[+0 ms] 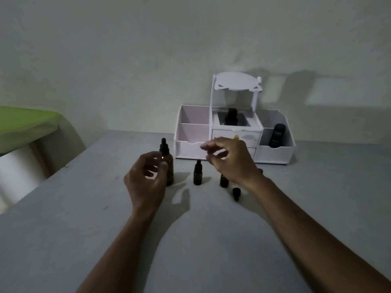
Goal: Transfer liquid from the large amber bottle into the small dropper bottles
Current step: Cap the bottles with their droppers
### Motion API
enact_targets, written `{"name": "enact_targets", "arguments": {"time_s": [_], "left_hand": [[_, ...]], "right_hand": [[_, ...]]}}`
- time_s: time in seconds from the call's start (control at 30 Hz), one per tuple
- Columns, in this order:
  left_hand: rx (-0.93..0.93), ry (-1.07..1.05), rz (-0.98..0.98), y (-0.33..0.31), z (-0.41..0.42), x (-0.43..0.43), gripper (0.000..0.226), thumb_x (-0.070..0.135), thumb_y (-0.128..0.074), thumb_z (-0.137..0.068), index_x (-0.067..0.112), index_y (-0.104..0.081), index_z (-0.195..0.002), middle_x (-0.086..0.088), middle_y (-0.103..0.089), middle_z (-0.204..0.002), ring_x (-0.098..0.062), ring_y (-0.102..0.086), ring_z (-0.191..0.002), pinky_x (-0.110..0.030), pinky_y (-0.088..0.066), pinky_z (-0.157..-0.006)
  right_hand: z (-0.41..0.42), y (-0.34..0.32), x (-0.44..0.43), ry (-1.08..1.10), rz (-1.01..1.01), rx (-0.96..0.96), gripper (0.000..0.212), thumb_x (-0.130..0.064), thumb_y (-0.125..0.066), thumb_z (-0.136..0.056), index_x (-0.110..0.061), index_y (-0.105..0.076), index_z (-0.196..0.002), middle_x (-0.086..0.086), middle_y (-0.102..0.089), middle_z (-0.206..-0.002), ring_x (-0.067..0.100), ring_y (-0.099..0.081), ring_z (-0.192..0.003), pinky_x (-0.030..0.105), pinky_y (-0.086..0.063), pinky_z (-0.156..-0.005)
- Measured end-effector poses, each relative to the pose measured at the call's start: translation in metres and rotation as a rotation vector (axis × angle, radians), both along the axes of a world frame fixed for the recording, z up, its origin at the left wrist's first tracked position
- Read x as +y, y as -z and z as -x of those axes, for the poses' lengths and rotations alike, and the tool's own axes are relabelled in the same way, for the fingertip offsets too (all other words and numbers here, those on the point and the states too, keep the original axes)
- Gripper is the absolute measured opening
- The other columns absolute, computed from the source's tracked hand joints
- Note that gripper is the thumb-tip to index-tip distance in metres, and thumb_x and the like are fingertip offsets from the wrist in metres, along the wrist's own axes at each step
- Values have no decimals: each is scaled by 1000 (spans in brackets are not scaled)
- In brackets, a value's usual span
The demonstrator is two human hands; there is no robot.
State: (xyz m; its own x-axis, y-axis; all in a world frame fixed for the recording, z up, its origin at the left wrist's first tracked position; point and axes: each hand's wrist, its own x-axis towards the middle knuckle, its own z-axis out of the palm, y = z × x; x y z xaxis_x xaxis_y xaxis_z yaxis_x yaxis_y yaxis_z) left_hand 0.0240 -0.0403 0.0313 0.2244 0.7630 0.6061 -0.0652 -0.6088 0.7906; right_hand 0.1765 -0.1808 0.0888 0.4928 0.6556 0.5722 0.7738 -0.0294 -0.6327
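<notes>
Both of your hands hover over the middle of the grey table [203,246], where the amber bottle [170,169] stands upright, its long axis vertical and its black dropper top on. The bottle lies just beyond and to the right of your left hand [148,176], the nearer of the two. That hand is loosely cupped with an empty hollow, and its thumb tip crosses the bottle's shoulder; whether it touches cannot be told. Your right hand [230,161] hangs further right, nearer the far edge, fingers bent and forefinger drawn toward thumb. In the dim light it cannot be told whether anything is pinched there. Between the hands a small bottle [197,174] stands capped. A second small bottle [223,181] stands just right of it, half hidden under your right wrist, and a loose cap [235,192] lies on the table just nearer you. It looks as if the amber bottle's top must come off next, a job for the left hand to steady and the right to twist. At the far edge a white organiser [275,154] holds one dark bottle [231,117] in its centre compartment and another [277,135] in its right one. The label on that right-hand bottle is too blurred to read, and no other writing shows.
</notes>
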Motion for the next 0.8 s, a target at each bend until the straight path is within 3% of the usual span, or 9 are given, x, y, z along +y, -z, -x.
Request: {"name": "enact_targets", "arguments": {"time_s": [0.13, 0.27, 0.37, 0.43, 0.5, 0.57, 0.63, 0.7, 0.8], "left_hand": [[38, 206, 11, -7, -21, -44, 19, 7, -73, -84, 19, -73, -98, 8, -70, -76, -4, -67, -67, -12, -51, -64], [361, 449, 64, -1, -53, -73, 38, 17, -71, -89, 21, -62, -126, 8, -67, -113, -1, -64, -95, -5, -50, -71], [467, 462, 160, 9, -72, -84, 52, 11, -66, -92, 19, -52, -141, 2, -56, -141, -12, -57, -121, -19, -49, -92], [509, 464, 208, 22, -83, -92, 57, 0, -61, -92, 16, -47, -145, -5, -51, -147, -19, -52, -130, -32, -46, -104], [528, 463, 239, 25, -91, -93, 61, -8, -56, -91, 14, -45, -147, -8, -49, -148, -22, -51, -132, -33, -44, -106], [522, 464, 255, 25, -95, -92, 62, -10, -55, -90, 13, -45, -146, -8, -51, -146, -21, -54, -129, -26, -46, -100], [501, 486, 295, 23, -102, -88, 62, -10, -59, -89, 13, -47, -145, -9, -56, -142, -20, -59, -123, -24, -47, -97], [502, 493, 297, 25, -106, -84, 61, -5, -65, -87, 13, -48, -144, -7, -58, -139, -18, -61, -120, -32, -50, -102], [539, 453, 226, 27, -107, -85, 56, 4, -70, -87, 13, -53, -140, -3, -62, -135, -16, -60, -120, -31, -49, -103]], "right_hand": [[-14, 16, -46, 66, 293, -15, 38, 2, -65, -83, -28, -73, -104, -10, -69, -109, 3, -63, -99, 25, -55, -86], [-3, 41, -66, 139, 505, 0, 36, 0, -70, -82, -25, -72, -107, -9, -63, -118, 8, -57, -108, 27, -48, -98], [-10, 62, -63, 168, 615, -35, 31, -6, -69, -84, -25, -71, -108, -7, -62, -113, 10, -60, -100, 35, -50, -97], [-22, 76, -68, 144, 841, -1, 32, -12, -68, -86, -22, -68, -116, -3, -59, -124, 17, -58, -110, 39, -44, -105], [-37, 86, -70, 118, 889, 100, 39, -14, -68, -87, -18, -63, -126, 3, -55, -136, 22, -53, -122, 40, -40, -110], [-37, 73, -63, 184, 761, 43, 29, -9, -66, -89, -19, -70, -116, 2, -63, -124, 17, -60, -110, 31, -48, -100], [-33, 61, -71, 231, 410, -14, 24, -9, -70, -88, -22, -73, -108, -5, -70, -109, 4, -63, -95, 21, -53, -89], [-35, 55, -75, 254, 76, 72, 26, -11, -73, -87, -22, -72, -110, -9, -71, -105, -2, -64, -93, 11, -51, -80], [-45, 40, -60, 247, -183, 205, 26, -13, -73, -87, -18, -71, -113, -6, -73, -106, 4, -68, -97, 12, -53, -82]]}}
